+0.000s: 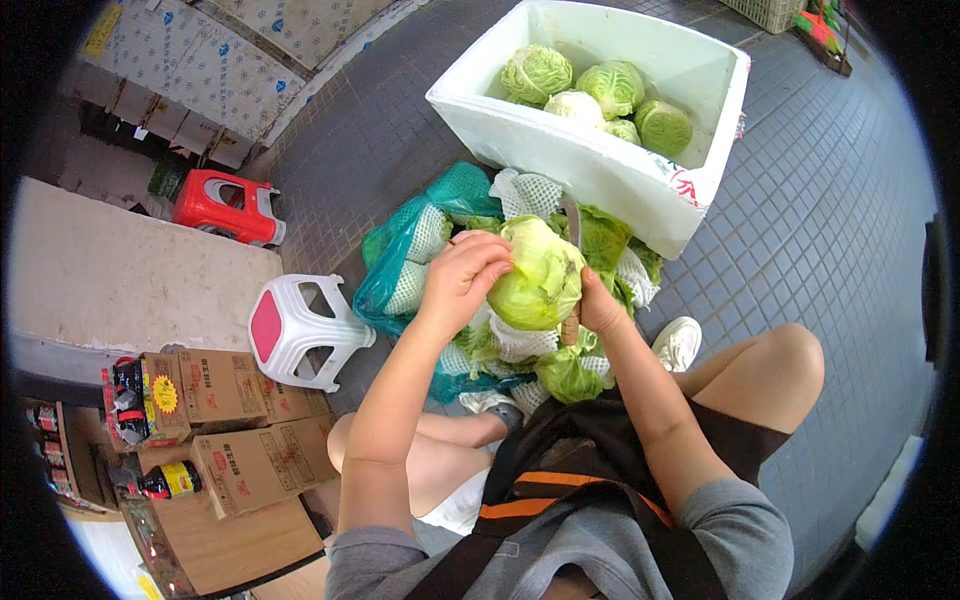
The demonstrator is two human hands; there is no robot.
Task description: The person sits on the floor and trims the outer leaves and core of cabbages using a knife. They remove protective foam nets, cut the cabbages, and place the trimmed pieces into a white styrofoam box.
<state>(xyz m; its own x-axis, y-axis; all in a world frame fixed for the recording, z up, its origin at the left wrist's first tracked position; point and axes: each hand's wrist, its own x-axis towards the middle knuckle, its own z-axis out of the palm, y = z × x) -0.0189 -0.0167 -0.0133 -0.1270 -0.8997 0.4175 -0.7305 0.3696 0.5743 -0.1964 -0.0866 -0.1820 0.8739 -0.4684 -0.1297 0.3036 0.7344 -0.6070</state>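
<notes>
In front of me is a pale green head of lettuce (534, 277), with loose outer leaves and some brownish spots. The fingertips of my left hand (466, 276) press on its left side, at a leaf. My right hand (600, 301) supports its right side and holds a knife with a curved blade (574, 223) and wooden handle (571, 327); the head hides the knife's middle. Below lie trimmed leaves (600, 238), white foam nets (525, 193) and a teal plastic bag (459, 187) with net-wrapped heads (409, 286).
A white foam box (555, 157) with several trimmed heads (613, 88) stands beyond the pile. To the left are a white stool (315, 330), a red stool (225, 206), cardboard boxes (255, 461) and dark bottles (171, 480). A crate (769, 11) sits at the far right.
</notes>
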